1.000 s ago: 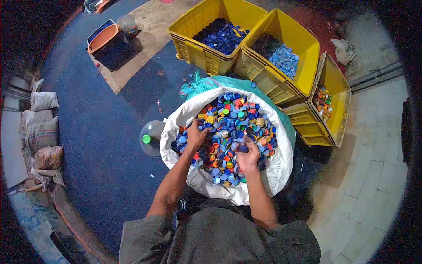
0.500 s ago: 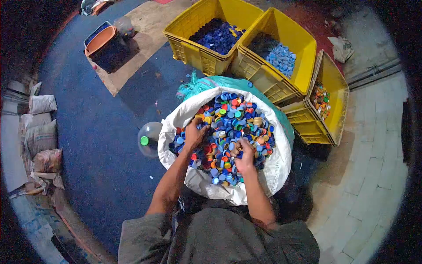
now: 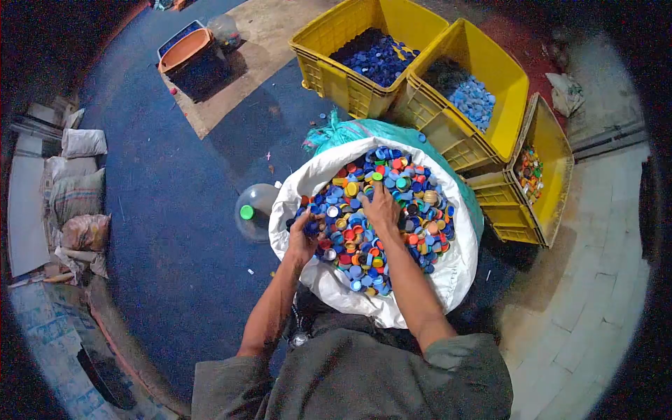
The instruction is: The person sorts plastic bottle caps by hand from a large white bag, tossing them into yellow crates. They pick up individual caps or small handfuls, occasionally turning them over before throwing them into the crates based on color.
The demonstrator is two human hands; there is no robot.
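A white sack [image 3: 458,269] with a rolled-down rim is full of mixed plastic bottle caps [image 3: 357,262], many of them blue, with red, yellow, orange and green among them. At the sack's left side, my left hand [image 3: 302,241] curls around dark blue bottle caps [image 3: 313,228]. My right hand [image 3: 382,211] reaches over the middle of the pile, thumb and forefinger apart, its fingertips down among the caps just below a green cap [image 3: 377,176]. Part of the pile is hidden under my right forearm.
Beyond the sack stand yellow crates holding dark blue caps [image 3: 381,63], light blue caps [image 3: 472,101] and orange-white caps [image 3: 530,171]. A teal sack [image 3: 364,129] lies behind the white one. A clear bottle [image 3: 259,203] with a green cap lies left. Farther off is an orange tub [image 3: 185,50].
My right hand has moved up and left across the caps, its fingers now spread. My left hand has shifted down toward the sack's left rim. The whole view has turned slightly.
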